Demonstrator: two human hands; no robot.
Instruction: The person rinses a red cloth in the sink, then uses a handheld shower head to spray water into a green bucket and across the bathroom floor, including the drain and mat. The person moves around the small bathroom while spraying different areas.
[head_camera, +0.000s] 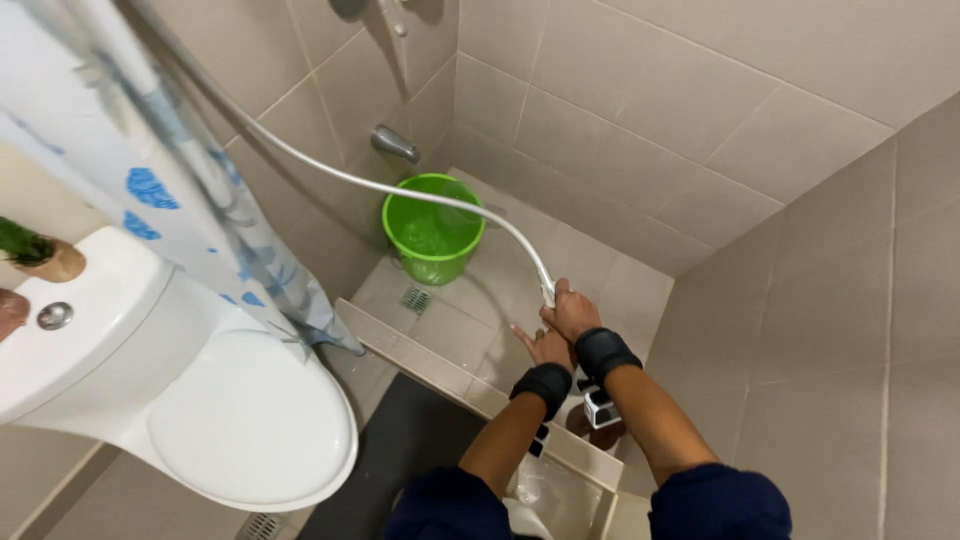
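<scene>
My right hand (573, 312) grips the lower end of a white shower hose (330, 175) that runs up and to the left toward the wall. My left hand (541, 346) is just below and beside it, fingers spread, touching the right hand or the hidden hose end. What hangs at the hose's tip is hidden behind my hands. Both wrists wear black bands, and a small device hangs under the right one. A green bucket (432, 228) stands on the shower floor under a metal tap (393, 144), beyond my hands.
A white toilet (215, 405) with its lid down is at the left, with a small plant (40, 255) on the tank. A patterned shower curtain (170, 170) hangs beside it. A low tiled curb (440, 370) separates the shower floor, which has a drain (415, 299).
</scene>
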